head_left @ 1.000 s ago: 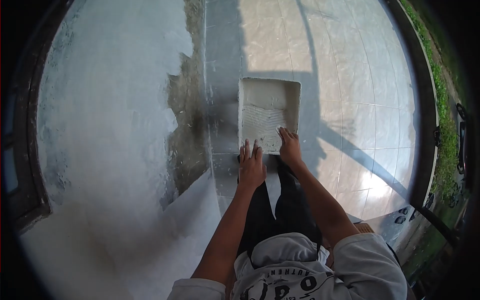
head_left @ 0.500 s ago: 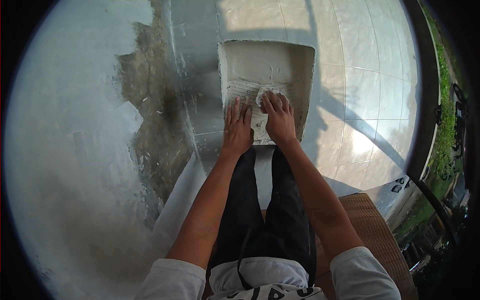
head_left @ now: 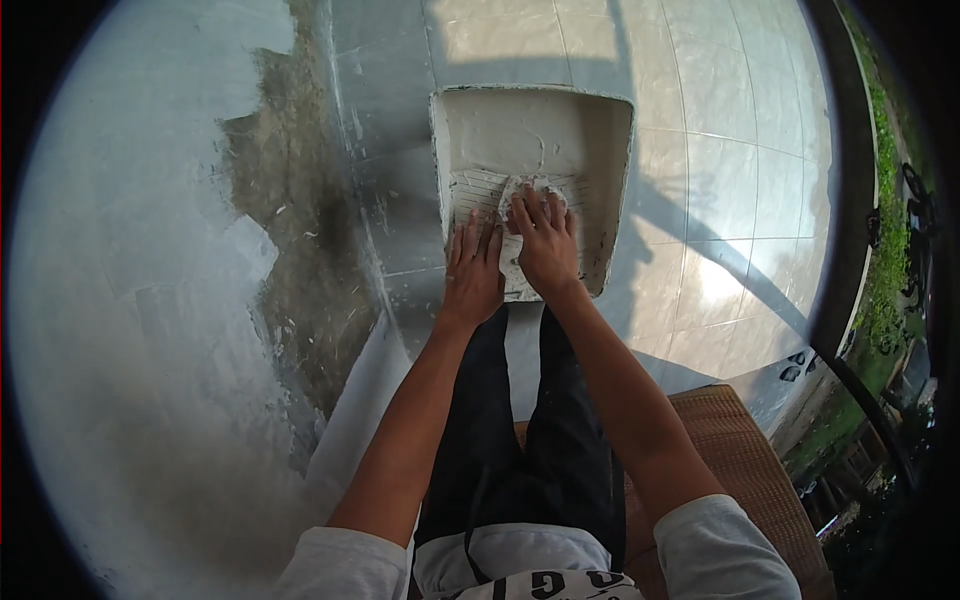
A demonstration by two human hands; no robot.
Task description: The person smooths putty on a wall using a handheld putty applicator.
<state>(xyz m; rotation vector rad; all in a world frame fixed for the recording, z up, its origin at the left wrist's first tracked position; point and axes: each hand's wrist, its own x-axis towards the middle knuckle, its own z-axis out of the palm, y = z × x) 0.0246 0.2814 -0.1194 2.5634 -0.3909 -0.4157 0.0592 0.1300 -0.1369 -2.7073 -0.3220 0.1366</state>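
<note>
A paint tray with a ridged slope lies on the floor in front of my feet, coated in whitish paint. On its slope, my right hand grips a crumpled, paint-covered white wad, perhaps a cloth; its exact kind is hard to make out. The fingers press down over the wad and hide part of it. My left hand rests on the near left part of the tray, fingers stretched out and close together, holding nothing. Its fingertips lie just left of the wad.
To the left stands a wall with pale paint and a bare grey-brown patch. Large floor tiles extend to the right in sun and shadow. A brown woven surface is beneath me. Greenery shows beyond the dark edge.
My right hand has slid a little to the left with the wad, closer to my left hand. The left hand stays at the tray's near left side. The view has shifted slightly.
</note>
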